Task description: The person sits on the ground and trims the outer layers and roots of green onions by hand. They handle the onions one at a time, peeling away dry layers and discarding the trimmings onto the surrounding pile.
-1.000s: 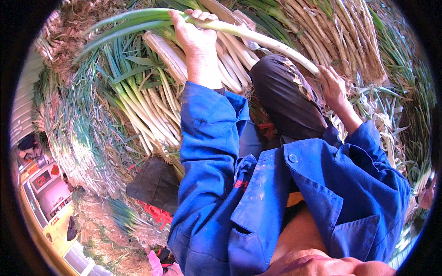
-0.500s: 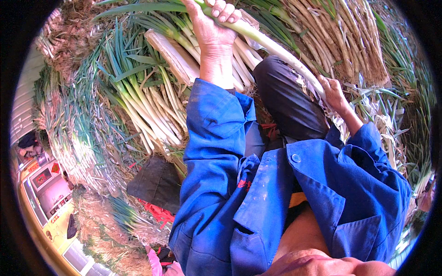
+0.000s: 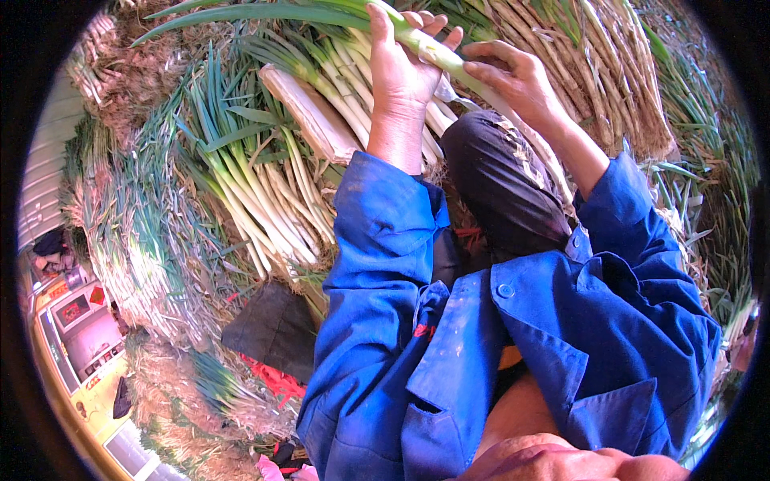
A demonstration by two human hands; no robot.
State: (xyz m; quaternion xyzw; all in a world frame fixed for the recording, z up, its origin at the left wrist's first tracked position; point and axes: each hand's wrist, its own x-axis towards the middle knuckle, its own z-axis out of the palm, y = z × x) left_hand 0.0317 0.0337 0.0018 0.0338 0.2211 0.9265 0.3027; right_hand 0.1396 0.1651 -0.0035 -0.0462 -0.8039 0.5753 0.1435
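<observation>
A long green onion (image 3: 437, 54) with green leaves and a pale stalk slants across the upper middle, its root end running down past my knee. My left hand (image 3: 403, 76) supports it near the leaf bases, thumb over the front and fingers behind. Just to the right, my right hand (image 3: 521, 86) pinches the stalk with thumb and forefinger; a loosened bit of skin may be there, too small to make out. Beside my left wrist lies a pale, flat wrapped block (image 3: 309, 112), with several cleaned green onions (image 3: 353, 76) next to it.
A second bundle of white-stemmed green onions (image 3: 257, 200) lies at left. Uncleaned, soil-brown stalks (image 3: 593, 72) are heaped at the upper right. My bent knee (image 3: 501, 176) rises under the stalk. Peeled scraps (image 3: 674, 180) lie at right, and a dark cloth (image 3: 273, 329) at lower left.
My right hand has moved up the stalk from its lower end to beside my left hand. My left hand has shifted slightly right, its fingers loosening.
</observation>
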